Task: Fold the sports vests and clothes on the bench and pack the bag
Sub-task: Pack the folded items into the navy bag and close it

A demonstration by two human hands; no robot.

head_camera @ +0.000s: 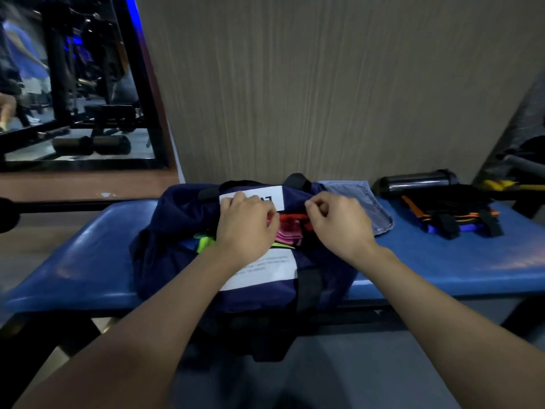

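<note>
**Both hands at the mouth of the bag**

Nearest to us, our two forearms reached forward over the front edge of the blue tabletop (88,261). The navy bag (177,231) sat on it, its near side with a white label hanging towards us and a black strap running down under our right wrist.

Our left hand (246,222) lay on the bag's opening, fingers curled over the far edge by the upper white patch; we could not tell whether it gripped the fabric or only pressed on it. Our right hand (336,224) was just beside it, fingers curled in a pinch at the rim of the opening; what they held was too small to make out.

Between and beneath the two hands, folded clothes (290,231) showed inside the bag: pink and red cloth, with a neon yellow-green piece below our left hand.

Beyond our right hand, a folded grey-blue cloth (368,202) lay against the bag. Farther to the right of that hand lay a pile of black, orange and blue straps (451,216), with a dark bottle (418,180) on its side behind them, before the panelled wall.
</note>
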